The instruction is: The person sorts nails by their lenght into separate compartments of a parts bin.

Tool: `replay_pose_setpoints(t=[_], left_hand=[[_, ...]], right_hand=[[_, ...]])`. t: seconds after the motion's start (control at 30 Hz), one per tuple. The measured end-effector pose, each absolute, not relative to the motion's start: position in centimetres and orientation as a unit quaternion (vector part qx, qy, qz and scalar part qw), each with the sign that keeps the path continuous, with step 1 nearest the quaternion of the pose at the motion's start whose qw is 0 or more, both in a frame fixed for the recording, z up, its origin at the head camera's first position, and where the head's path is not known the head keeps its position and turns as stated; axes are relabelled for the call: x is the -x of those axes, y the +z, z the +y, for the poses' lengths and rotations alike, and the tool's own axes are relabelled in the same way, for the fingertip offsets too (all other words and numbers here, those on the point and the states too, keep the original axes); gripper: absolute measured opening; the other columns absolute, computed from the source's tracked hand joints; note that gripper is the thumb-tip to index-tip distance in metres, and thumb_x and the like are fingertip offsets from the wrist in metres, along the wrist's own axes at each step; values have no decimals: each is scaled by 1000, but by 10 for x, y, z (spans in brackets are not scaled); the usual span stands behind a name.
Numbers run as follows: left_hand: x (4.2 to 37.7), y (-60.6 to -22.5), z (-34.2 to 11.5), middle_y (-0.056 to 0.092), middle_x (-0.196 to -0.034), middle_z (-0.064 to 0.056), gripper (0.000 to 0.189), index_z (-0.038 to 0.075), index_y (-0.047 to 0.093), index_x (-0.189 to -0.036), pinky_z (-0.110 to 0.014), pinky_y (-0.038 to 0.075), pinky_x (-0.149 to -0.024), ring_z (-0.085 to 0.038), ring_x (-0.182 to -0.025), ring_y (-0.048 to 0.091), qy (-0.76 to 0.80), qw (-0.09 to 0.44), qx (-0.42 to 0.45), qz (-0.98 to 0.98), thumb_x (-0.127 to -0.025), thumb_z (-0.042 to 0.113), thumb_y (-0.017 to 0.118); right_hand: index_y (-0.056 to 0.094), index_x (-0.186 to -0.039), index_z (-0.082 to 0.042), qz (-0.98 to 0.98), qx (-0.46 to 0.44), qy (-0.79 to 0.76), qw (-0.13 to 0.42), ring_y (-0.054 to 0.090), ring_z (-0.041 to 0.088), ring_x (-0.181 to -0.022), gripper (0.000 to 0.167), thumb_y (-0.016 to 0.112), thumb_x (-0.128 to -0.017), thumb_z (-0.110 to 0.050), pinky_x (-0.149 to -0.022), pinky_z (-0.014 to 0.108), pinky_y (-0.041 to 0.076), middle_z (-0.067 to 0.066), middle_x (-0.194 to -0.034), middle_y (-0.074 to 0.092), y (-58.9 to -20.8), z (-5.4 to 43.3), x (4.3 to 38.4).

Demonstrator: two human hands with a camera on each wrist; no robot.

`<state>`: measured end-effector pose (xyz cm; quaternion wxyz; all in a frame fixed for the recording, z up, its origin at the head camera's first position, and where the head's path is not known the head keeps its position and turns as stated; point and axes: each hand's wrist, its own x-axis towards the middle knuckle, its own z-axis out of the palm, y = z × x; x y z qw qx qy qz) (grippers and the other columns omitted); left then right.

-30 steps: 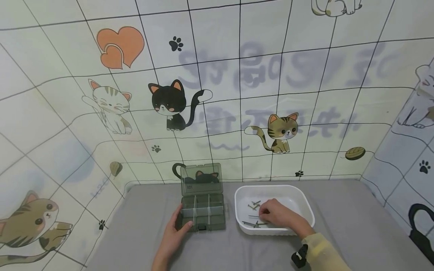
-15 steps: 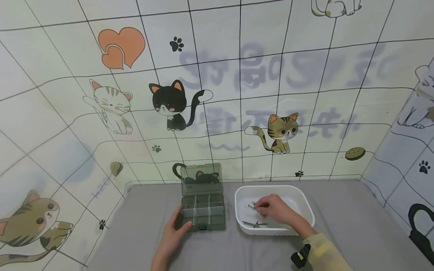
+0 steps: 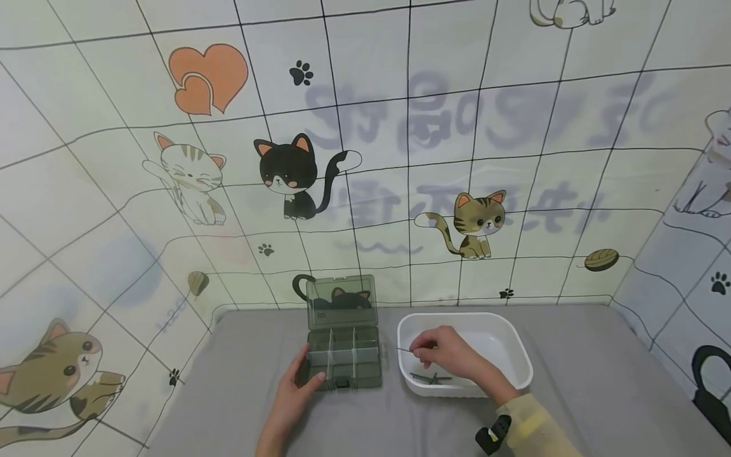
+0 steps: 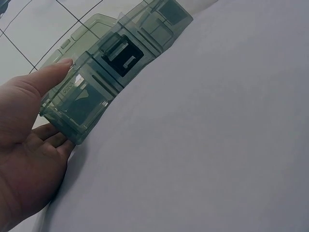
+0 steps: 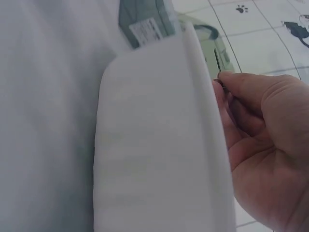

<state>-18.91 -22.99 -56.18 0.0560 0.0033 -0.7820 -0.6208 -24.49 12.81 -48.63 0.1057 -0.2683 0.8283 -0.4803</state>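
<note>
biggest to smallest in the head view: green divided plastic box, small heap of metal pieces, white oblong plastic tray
1. White oblong plastic tray
2. Green divided plastic box, lid included
3. Small heap of metal pieces

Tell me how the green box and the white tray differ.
The green box is see-through; the white tray is opaque.
The box has a raised lid and dividers; the tray is lidless and undivided.
The left hand grips the box; the right hand, pinching a thin piece, is over the tray.
Both sit on the grey surface.
</note>
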Motion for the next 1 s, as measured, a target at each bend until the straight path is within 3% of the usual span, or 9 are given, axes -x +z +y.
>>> replay_pose_setpoints(t=[0.23,0.47,0.63,0.83,1.0], left_hand=[[190,-563,-233,28,-165,-20,77,4,38,-157,-1,20,-104,-34,-155,16,-620,58,2,-783,-92,15,78],[190,-563,-232,29,-164,-22,75,2,38,-157,-3,21,-104,-37,-154,19,-616,60,2,-786,-93,13,77],[190,-564,-232,29,-164,-23,76,1,37,-157,-3,22,-104,-38,-153,18,-621,60,6,-782,-93,11,77],[189,-566,-233,29,-164,-22,76,1,38,-157,-3,21,-105,-36,-154,17,-625,62,5,-778,-93,11,77],[190,-564,-232,29,-164,-21,76,5,38,-158,-31,22,-121,-36,-154,17,-620,53,-2,-783,-93,15,78]], right_hand=[[75,-103,2,829,281,-474,96,66,15,-68,11,67,-98,-4,-63,27,55,11,-89,73,-483,110,243],[77,-104,-3,830,293,-466,89,66,14,-67,13,65,-99,-3,-65,29,57,13,-92,73,-482,91,246],[76,-105,-1,831,292,-466,85,66,16,-67,13,65,-99,-4,-62,29,56,7,-87,72,-482,80,245],[75,-103,3,839,295,-452,71,65,15,-66,12,65,-98,-3,-61,27,55,12,-88,73,-482,66,248],[76,-101,1,847,301,-434,56,61,8,-63,11,65,-98,-2,-59,26,53,12,-85,73,-483,59,250]])
